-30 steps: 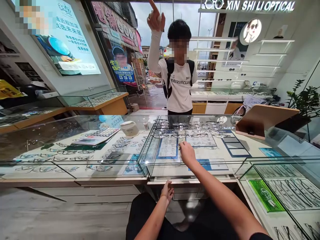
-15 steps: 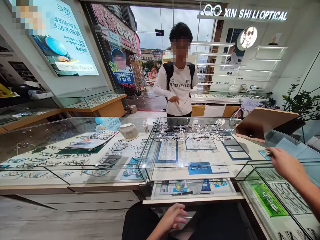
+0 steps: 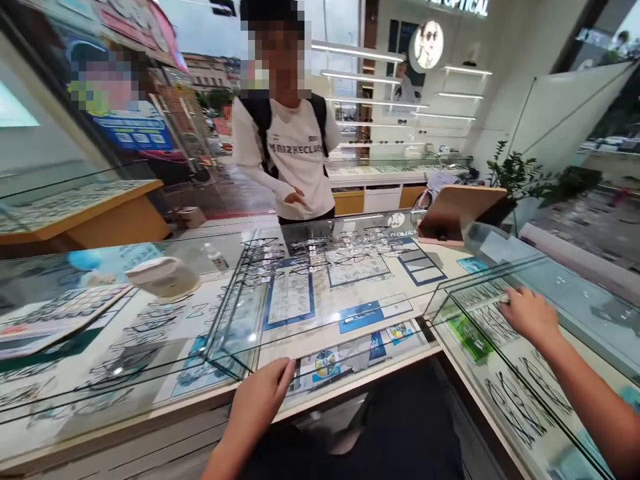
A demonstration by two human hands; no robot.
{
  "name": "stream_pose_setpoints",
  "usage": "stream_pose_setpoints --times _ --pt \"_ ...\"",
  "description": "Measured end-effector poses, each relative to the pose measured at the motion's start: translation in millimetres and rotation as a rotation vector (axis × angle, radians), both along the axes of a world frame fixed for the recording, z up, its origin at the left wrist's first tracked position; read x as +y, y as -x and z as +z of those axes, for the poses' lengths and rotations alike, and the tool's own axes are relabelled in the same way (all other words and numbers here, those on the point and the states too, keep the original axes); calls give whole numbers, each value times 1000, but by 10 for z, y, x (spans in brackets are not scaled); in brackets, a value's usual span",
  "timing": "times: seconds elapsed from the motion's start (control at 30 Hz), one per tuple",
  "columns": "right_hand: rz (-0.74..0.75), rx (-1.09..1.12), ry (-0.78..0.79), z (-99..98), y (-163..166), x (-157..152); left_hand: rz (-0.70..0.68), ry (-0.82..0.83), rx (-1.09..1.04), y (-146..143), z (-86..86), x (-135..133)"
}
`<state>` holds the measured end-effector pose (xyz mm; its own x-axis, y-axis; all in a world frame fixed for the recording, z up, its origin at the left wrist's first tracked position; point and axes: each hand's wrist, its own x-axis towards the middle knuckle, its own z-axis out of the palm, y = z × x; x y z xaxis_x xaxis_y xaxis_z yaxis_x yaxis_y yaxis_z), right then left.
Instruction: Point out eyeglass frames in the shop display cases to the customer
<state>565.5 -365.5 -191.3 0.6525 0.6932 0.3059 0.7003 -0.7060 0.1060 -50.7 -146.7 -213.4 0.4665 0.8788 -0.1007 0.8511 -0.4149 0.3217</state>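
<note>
My left hand [image 3: 263, 395] lies with fingers stretched out on the front edge of a pulled-out tray [image 3: 350, 377] under the glass counter [image 3: 320, 313]; leaflets lie in the tray. My right hand [image 3: 527, 313] rests on the top of the right glass case [image 3: 500, 373], fingers curled, perhaps pinching something small and pale that I cannot make out. Rows of eyeglass frames [image 3: 345, 250] lie under the glass. Across the counter a person in a white shirt [image 3: 295, 160] with a backpack holds one hand low in front.
A calculator [image 3: 55, 313] and a white round device [image 3: 163, 277] sit on the left of the counter. A tan stand [image 3: 460, 210] is at the far right corner, with a plant [image 3: 515, 177] behind. More display cases line the shop's back and left.
My right hand left the centre case and moved to the right case. My left hand rose to the now pulled-out tray's edge. The person opposite lowered the raised arm. The view swung right.
</note>
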Motion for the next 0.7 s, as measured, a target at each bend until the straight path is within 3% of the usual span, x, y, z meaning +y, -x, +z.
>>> stream_pose_setpoints --times 0.23,0.4,0.53,0.63,0.7 --pt "429 5 50 638 887 703 -70 122 35 54 114 -77" --pt "590 19 30 1126 1126 1529 -135 164 -8 124 110 -93" --pt "599 105 68 1409 1083 2385 -119 -92 -207 198 -6 -149" --pt "556 315 47 1456 1023 2992 -14 -322 -264 245 -134 -221" --pt "548 378 16 1419 1002 3335 30 -393 -244 263 -216 -258"
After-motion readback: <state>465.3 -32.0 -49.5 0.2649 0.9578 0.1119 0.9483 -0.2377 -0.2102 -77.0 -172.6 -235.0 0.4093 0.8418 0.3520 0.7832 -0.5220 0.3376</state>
